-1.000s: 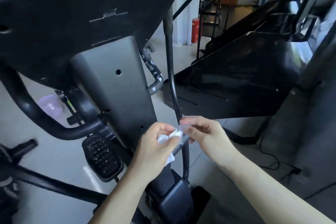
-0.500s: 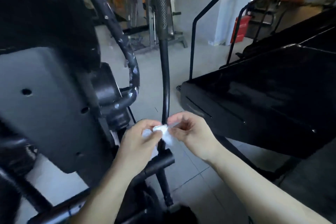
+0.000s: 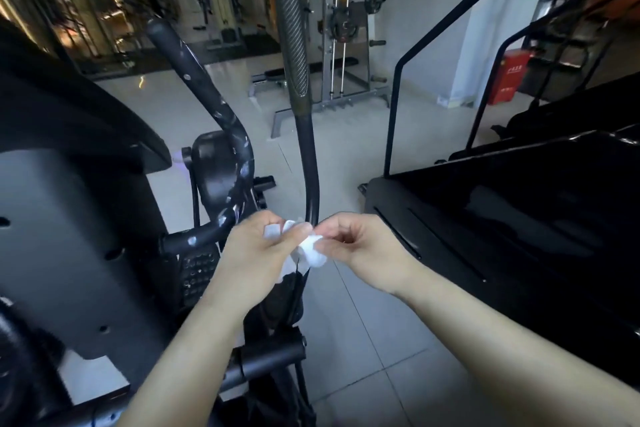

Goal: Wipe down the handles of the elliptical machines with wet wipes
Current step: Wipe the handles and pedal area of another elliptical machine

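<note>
A crumpled white wet wipe (image 3: 310, 250) is held between both hands in front of the elliptical's long moving handle (image 3: 304, 121), a thin black bar with a textured grip higher up. My left hand (image 3: 258, 253) grips the wipe's left part. The thumb and fingers of my right hand (image 3: 360, 248) pinch its right end. The wipe sits just below the bar's visible lower stretch; whether it touches the bar I cannot tell. A curved fixed handle (image 3: 211, 104), black with worn pale spots, rises to the left.
The elliptical's grey column (image 3: 69, 253) and dark console fill the left. A studded pedal (image 3: 199, 274) lies below the curved handle. A black machine with rails (image 3: 519, 218) stands close on the right. Weight racks and a red extinguisher box (image 3: 510, 76) stand across the tiled floor.
The view has tilted upward, showing more of the gym behind. Both hands stay together on the wipe at the long handle's lower part, working it between the fingers.
</note>
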Demonstrator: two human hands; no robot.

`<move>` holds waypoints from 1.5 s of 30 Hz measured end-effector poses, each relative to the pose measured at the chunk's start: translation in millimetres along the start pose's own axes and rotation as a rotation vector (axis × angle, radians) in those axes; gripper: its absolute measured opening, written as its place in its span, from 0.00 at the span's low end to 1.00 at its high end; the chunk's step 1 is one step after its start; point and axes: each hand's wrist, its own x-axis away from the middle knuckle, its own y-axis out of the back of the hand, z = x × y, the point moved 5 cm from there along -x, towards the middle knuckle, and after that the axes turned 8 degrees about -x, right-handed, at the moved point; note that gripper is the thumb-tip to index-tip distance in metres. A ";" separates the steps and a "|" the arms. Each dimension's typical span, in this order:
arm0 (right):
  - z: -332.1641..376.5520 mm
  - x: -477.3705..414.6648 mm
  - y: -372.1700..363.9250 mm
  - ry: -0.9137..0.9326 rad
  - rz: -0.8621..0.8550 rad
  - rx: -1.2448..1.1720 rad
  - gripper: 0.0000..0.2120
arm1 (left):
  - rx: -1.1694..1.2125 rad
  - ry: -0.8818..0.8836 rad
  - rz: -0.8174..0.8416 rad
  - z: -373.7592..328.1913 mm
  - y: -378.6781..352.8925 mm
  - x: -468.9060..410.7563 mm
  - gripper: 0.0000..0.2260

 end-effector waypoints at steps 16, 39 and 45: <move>7.0 -127.8 18.7 0.050 0.111 -0.300 0.06 | 0.047 0.009 -0.241 -33.0 -7.1 -65.8 0.11; 124.9 -208.0 -38.8 0.232 0.166 -0.335 0.05 | 0.246 -0.037 -0.711 -73.9 93.9 -92.9 0.06; 162.3 -231.3 -51.2 0.411 0.077 -0.178 0.09 | 0.101 -0.116 -0.962 -88.7 114.5 -108.1 0.14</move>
